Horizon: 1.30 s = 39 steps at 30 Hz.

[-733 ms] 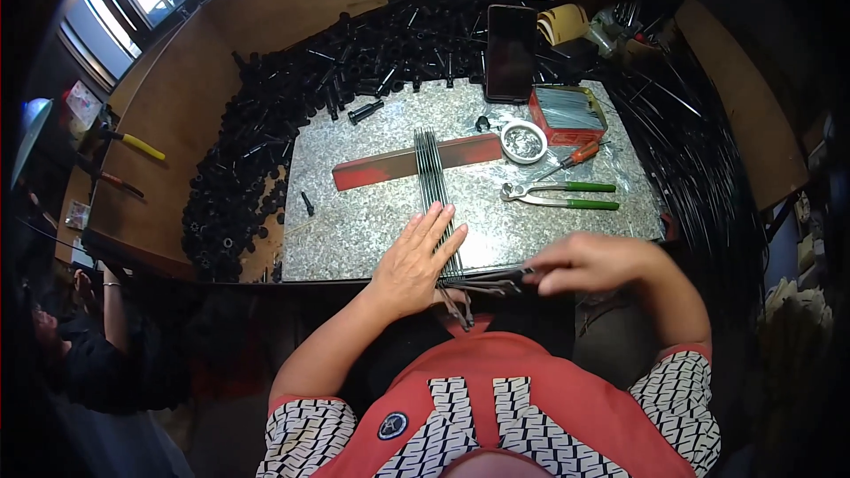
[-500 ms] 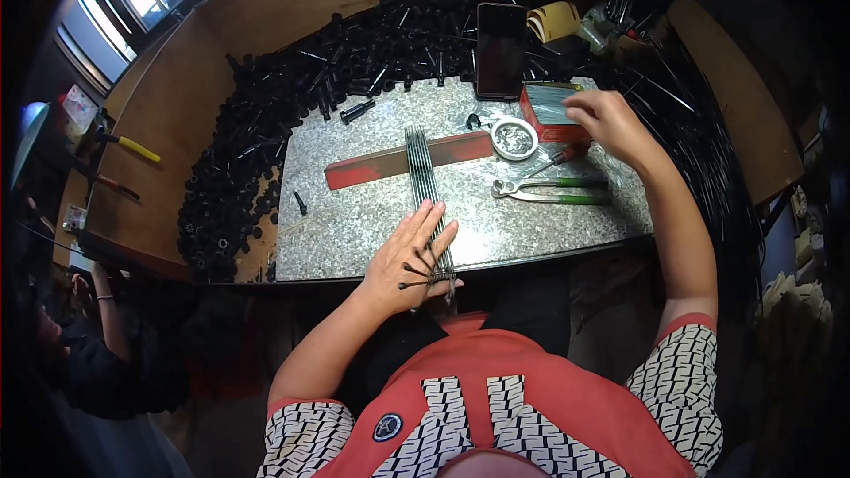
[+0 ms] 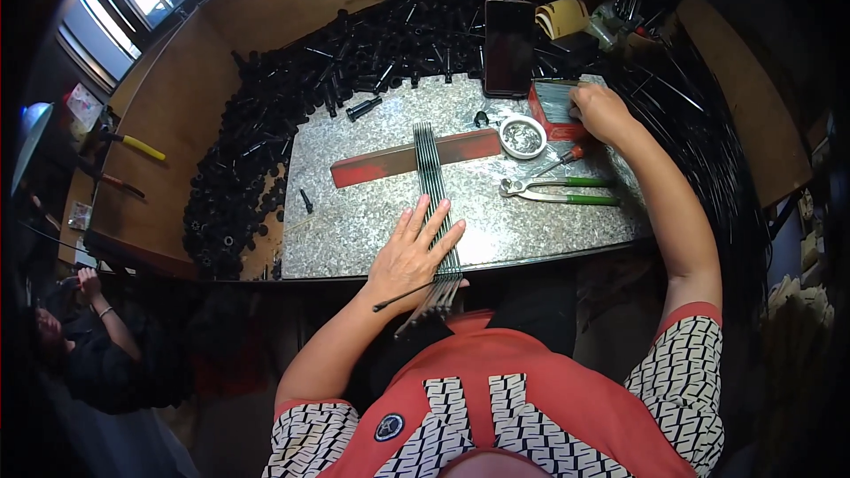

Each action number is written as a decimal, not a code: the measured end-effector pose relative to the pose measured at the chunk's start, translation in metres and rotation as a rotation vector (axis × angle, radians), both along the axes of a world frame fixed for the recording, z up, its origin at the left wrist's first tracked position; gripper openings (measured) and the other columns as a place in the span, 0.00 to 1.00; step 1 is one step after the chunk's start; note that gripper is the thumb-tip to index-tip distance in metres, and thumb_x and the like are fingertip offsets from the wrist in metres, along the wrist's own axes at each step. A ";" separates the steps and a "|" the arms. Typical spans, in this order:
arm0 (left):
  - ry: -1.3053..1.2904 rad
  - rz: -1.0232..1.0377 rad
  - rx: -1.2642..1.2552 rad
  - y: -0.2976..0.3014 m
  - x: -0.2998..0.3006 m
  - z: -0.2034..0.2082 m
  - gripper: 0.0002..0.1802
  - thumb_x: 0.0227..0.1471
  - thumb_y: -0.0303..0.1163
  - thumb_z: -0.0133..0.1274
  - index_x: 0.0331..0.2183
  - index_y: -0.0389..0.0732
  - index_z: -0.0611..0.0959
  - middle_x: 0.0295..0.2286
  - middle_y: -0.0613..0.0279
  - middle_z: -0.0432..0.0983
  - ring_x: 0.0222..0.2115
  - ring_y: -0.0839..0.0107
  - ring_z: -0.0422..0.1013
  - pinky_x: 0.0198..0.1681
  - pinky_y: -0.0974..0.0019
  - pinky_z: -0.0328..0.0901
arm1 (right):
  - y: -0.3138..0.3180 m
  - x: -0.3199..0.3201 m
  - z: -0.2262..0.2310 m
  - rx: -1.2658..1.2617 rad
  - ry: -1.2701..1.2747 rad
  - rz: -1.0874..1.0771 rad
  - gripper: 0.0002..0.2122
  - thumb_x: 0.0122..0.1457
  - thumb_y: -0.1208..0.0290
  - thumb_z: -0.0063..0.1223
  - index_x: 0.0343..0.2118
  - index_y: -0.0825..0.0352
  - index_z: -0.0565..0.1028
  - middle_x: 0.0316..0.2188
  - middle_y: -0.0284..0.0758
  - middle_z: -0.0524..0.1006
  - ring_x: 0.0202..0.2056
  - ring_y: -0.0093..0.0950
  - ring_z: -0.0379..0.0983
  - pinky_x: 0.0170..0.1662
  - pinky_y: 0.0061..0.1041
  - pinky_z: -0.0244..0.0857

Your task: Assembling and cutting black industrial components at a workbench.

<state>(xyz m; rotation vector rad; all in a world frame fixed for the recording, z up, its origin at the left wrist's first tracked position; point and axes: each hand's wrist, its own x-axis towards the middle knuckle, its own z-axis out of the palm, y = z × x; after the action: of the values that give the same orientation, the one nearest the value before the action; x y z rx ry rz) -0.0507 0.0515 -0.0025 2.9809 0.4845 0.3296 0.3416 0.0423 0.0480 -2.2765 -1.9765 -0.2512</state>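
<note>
A row of several thin dark metal rods [image 3: 428, 168] lies side by side across a red-and-brown bar [image 3: 372, 167], their bent ends hanging past the table's front edge. My left hand [image 3: 409, 258] lies over the rods with its fingers stretched along them, and a thumb tip shows beneath, holding the row. At the right, my right hand [image 3: 602, 111] is at the edge of a red open box [image 3: 564, 132] of thin grey strips. Its fingers are curled together; whatever they pinch is hidden. Beside the box stands a round white dish [image 3: 523, 137] with small shiny bits.
Green-handled pincers [image 3: 567, 192] and a red-handled screwdriver [image 3: 565, 158] lie below the box. A dark phone [image 3: 508, 49] stands behind. Black sleeve-like parts [image 3: 266, 124] heap along the back and left. Long dark rods [image 3: 708, 150] pile at the right. Another person's hand [image 3: 89, 283] shows far left.
My right hand has come down onto the box's right side, its fingers curling in. The rod ends near my left hand have swung downward, and that hand stays on the rods.
</note>
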 end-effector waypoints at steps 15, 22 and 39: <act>-0.024 0.013 -0.017 0.001 -0.002 0.000 0.45 0.41 0.60 0.55 0.56 0.45 0.66 0.58 0.48 0.53 0.59 0.41 0.46 0.59 0.42 0.46 | 0.036 -0.103 -0.010 0.339 0.046 0.491 0.12 0.46 0.80 0.48 0.37 0.65 0.72 0.31 0.37 0.71 0.37 0.36 0.71 0.37 0.33 0.67; 0.020 0.055 0.041 -0.003 0.002 -0.002 0.47 0.37 0.60 0.58 0.55 0.44 0.66 0.59 0.48 0.51 0.59 0.37 0.45 0.59 0.39 0.44 | 0.053 -0.127 -0.037 0.209 -0.026 0.501 0.10 0.52 0.74 0.44 0.37 0.65 0.74 0.29 0.38 0.71 0.36 0.35 0.72 0.37 0.32 0.68; 0.000 0.026 0.008 -0.003 0.002 0.000 0.50 0.38 0.57 0.60 0.58 0.42 0.62 0.59 0.46 0.49 0.59 0.38 0.44 0.60 0.42 0.46 | 0.060 -0.126 -0.045 0.275 -0.011 0.489 0.06 0.51 0.72 0.46 0.28 0.65 0.75 0.30 0.38 0.73 0.37 0.36 0.73 0.35 0.34 0.69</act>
<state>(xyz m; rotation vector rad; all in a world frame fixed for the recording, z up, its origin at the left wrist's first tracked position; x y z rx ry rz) -0.0489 0.0480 -0.0030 2.9847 0.5237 0.3339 0.2157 0.1020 0.0033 -1.5767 -2.2589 -0.4488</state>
